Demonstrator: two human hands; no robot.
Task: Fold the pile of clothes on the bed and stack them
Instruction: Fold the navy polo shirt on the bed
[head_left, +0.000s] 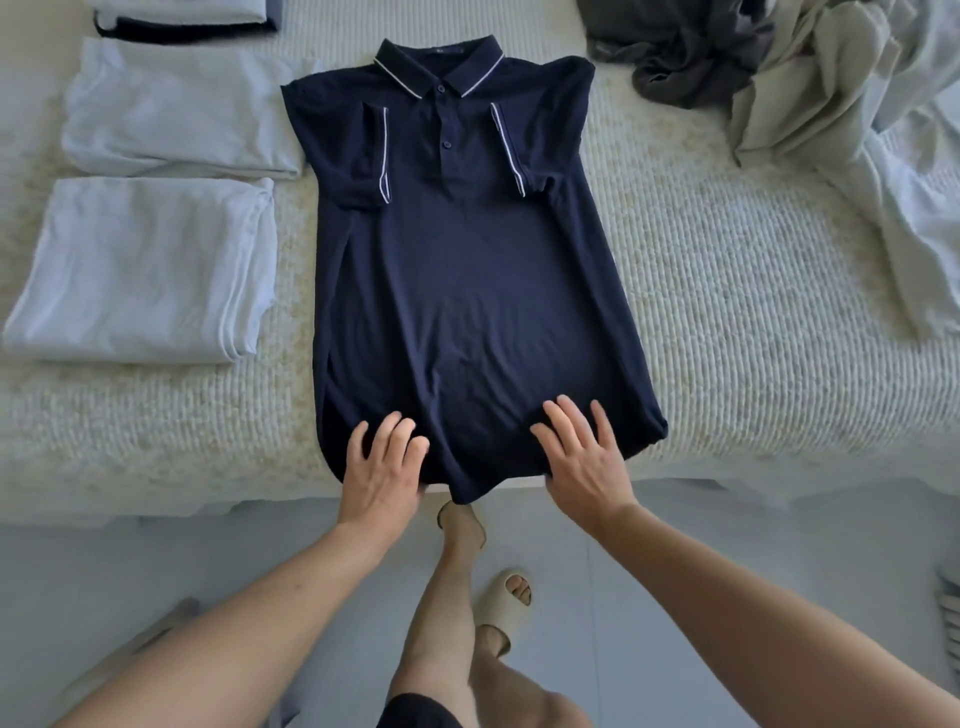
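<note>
A beige slipper is being worn on one foot on the pale floor, nearest the camera. Just beyond it, the hem of a navy polo shirt is being pressed flat at the near edge of the bed by both hands. The left hand is being laid on the hem's left part with fingers straight and spread, nothing being gripped; the right hand is being rested likewise on the hem's right part, fingers extended and apart. The shirt is being kept face up, collar at the far end, both short sleeves folded inward over the chest. To its left, a folded white garment is being kept flat on the bed, a second folded white piece lying beyond it, and further folded items at the far left edge. At the far right, an unfolded pile of clothes, grey and cream, is being left heaped. No containers are being shown.
</note>
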